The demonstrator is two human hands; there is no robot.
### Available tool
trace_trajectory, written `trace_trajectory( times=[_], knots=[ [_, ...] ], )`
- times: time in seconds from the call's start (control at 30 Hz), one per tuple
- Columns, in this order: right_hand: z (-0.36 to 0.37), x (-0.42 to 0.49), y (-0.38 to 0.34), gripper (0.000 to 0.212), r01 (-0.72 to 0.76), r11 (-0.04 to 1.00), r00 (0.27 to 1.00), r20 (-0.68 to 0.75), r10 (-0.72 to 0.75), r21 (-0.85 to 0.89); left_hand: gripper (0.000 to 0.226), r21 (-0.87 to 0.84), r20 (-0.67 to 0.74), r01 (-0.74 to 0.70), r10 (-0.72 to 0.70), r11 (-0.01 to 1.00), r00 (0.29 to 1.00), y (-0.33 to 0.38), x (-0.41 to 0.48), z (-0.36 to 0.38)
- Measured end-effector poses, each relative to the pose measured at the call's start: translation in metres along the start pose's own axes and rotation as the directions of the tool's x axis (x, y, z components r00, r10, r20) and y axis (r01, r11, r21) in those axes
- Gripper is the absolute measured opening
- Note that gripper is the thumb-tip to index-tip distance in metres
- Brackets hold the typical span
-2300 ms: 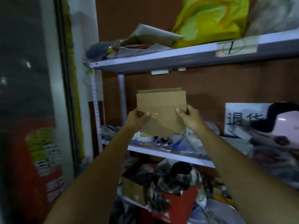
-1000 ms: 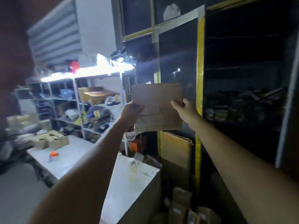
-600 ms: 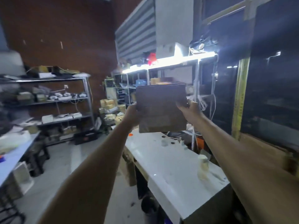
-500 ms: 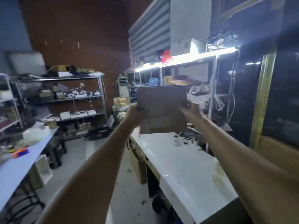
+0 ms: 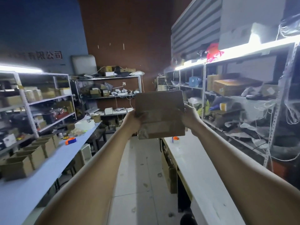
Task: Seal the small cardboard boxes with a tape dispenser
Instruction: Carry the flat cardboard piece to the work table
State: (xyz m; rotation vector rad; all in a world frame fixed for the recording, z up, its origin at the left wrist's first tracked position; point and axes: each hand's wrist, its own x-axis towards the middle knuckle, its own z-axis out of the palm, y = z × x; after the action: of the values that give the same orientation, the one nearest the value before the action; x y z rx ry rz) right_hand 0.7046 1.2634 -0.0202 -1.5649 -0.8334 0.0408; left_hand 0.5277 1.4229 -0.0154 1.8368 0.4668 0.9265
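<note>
I hold a flat stack of folded brown cardboard boxes (image 5: 159, 114) up at arm's length in the middle of the view. My left hand (image 5: 133, 121) grips its left edge, thumb over the front. My right hand (image 5: 190, 116) grips the right edge. An orange and blue tape dispenser (image 5: 70, 140) lies on the long blue-white table (image 5: 24, 192) at the left. Several open small cardboard boxes (image 5: 30, 153) stand in a row on that table. Another orange tape dispenser (image 5: 175, 138) sits on the white table (image 5: 199, 172) at the right, just below the stack.
An aisle of grey floor tiles (image 5: 139, 184) runs between the two tables. Metal shelves (image 5: 50, 98) full of boxes and clutter line the left wall, the back wall and the right side (image 5: 235, 95). Lamps glow above both side shelves.
My view has swung left from a cluttered shelf, past dark windows, to the aisle between the two tables. Both hands have kept their grip on the cardboard stack the whole time.
</note>
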Motion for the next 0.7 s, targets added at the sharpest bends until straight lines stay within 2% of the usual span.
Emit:
trace_trajectory(
  times=[0.1,0.23,0.37,0.53,0.7],
  knots=[
    [0.012,0.031,0.011,0.014,0.029,1.000,0.998,0.051,-0.029,-0.003,0.034,0.065,-0.049,0.032,-0.029,0.997,0.998,-0.023,0.038,-0.003],
    [0.034,0.065,0.029,0.019,0.025,0.999,0.994,0.108,-0.030,0.042,0.013,0.105,-0.081,0.056,-0.048,0.993,0.996,-0.031,0.067,-0.009],
    [0.066,0.103,0.046,0.025,0.015,0.998,0.991,0.131,-0.023,0.062,0.027,0.123,-0.096,0.060,-0.048,0.991,0.994,-0.049,0.099,-0.018],
    [0.109,0.149,0.060,0.027,-0.005,1.000,0.994,0.107,0.002,0.028,0.034,0.121,-0.079,0.048,-0.039,0.992,0.996,-0.085,0.154,-0.037],
    [0.147,0.194,0.070,0.041,-0.005,1.000,0.997,0.079,0.007,-0.018,0.020,0.124,-0.047,0.036,-0.030,0.992,0.998,-0.110,0.212,-0.057]
  ],
)
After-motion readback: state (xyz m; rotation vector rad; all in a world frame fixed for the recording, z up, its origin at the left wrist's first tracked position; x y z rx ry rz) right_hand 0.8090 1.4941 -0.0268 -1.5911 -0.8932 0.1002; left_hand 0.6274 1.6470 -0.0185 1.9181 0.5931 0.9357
